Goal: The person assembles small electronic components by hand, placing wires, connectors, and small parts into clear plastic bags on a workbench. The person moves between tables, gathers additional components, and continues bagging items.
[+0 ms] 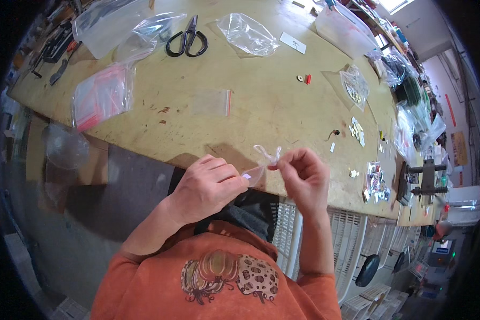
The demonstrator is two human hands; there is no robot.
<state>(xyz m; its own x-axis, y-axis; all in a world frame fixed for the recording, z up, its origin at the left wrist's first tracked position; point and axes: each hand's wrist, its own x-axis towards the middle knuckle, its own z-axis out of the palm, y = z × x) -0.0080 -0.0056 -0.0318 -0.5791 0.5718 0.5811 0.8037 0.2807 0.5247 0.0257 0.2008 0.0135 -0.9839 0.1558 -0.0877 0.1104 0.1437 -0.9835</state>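
Observation:
A small clear plastic bag (255, 175) with a white bit of paper or label in it is held at the table's near edge. My left hand (212, 180) is closed on its lower part, the fingers curled over it. Thumb and forefinger of my right hand (304, 173) pinch the gathered, twisted top (272, 158), where loose plastic ends stick up like a knot. Beyond my hands, a flat clear zip bag (212, 102) with a red strip lies on the table.
Black-handled scissors (188, 41) lie at the far left, beside a pack of red-edged zip bags (104, 96). Clear bins (345, 29) stand at the back. On the right are a bag of small parts (354, 88), loose pieces (357, 131) and a metal clamp-like fixture (428, 178).

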